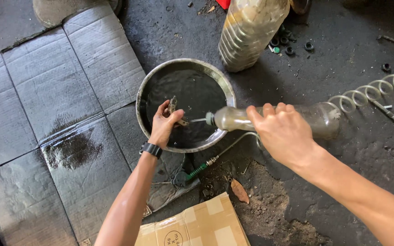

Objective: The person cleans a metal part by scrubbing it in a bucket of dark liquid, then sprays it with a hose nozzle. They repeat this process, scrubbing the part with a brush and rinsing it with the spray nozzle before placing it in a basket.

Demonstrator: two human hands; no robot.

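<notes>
A round metal basin (pixel 142 91) of dark liquid stands on the ground. Over it my left hand (pixel 163 125) pinches a small metal part (pixel 173 107) just above the liquid. My right hand (pixel 281 132) grips a clear plastic squeeze bottle (pixel 318 117) of murky liquid lying sideways. Its nozzle (pixel 209 119) points at the part, and a thin stream runs from it toward the part. A black watch sits on my left wrist.
A large ribbed plastic bottle (pixel 249 29) stands behind the basin. Flattened cardboard sheets (pixel 55 105) lie to the left and a cardboard box (pixel 197 225) in front. A coiled hose (pixel 370 91), a green-handled tool (pixel 197 171) and small black rings (pixel 292 45) lie on the dark floor.
</notes>
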